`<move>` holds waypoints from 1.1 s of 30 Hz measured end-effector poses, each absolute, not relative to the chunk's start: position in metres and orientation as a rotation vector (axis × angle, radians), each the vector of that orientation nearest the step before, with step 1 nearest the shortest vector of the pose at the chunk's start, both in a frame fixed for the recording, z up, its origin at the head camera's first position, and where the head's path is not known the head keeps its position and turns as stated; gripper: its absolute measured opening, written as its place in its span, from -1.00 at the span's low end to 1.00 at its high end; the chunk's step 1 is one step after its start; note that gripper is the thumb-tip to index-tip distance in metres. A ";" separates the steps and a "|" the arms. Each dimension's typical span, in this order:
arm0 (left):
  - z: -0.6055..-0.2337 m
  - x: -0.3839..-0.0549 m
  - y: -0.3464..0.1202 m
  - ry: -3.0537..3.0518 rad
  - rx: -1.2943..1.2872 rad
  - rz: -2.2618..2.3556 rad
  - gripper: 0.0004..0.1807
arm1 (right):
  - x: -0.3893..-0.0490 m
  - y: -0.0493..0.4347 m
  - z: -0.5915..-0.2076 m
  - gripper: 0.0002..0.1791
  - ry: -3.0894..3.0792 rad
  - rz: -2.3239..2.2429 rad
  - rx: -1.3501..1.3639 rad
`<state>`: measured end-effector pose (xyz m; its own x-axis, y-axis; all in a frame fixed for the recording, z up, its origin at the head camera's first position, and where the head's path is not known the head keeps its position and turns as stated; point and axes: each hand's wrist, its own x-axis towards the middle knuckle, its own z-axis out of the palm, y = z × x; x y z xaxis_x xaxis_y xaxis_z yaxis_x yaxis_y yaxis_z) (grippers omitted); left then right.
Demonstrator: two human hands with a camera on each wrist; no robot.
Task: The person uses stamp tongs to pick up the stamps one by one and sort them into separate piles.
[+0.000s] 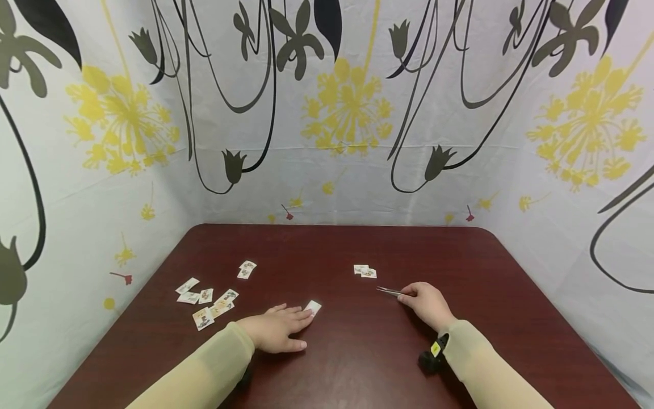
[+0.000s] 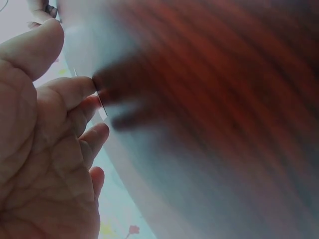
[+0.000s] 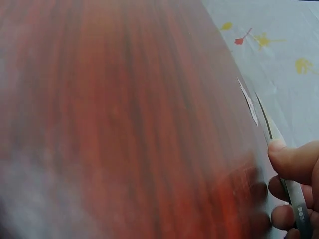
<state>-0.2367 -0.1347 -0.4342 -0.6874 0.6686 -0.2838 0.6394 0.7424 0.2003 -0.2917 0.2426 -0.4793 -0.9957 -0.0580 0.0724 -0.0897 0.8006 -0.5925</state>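
Flat on the table, my left hand (image 1: 278, 329) stretches its fingers toward a small white card (image 1: 314, 307), the fingertips resting on its near edge. In the left wrist view, the palm of that left hand (image 2: 45, 149) faces the camera, with the card's thin edge at the fingertips. My right hand (image 1: 428, 305) pinches metal tweezers (image 1: 389, 291) between thumb and fingers, their tips pointing left. Two overlapping small cards (image 1: 368, 273) lie just beyond the tweezer tips. The right wrist view shows the tweezers (image 3: 271, 127) close beside those white cards (image 3: 248, 102).
Several small printed cards (image 1: 203, 318) are scattered left of my left hand, some overlapping. Farther back lies another overlapping pair of cards (image 1: 246, 270). A patterned cloth (image 1: 337, 187) hangs behind and at both sides of the dark red table (image 1: 460, 255).
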 end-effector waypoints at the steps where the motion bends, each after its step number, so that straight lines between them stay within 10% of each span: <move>1: -0.434 -0.237 -0.134 2.605 1.010 0.126 -0.30 | -0.292 0.243 -0.479 -0.80 -2.935 0.965 0.118; 33: -0.438 -0.241 -0.113 2.581 1.071 0.092 -0.28 | -0.281 0.213 -0.478 -0.90 -2.938 0.930 0.215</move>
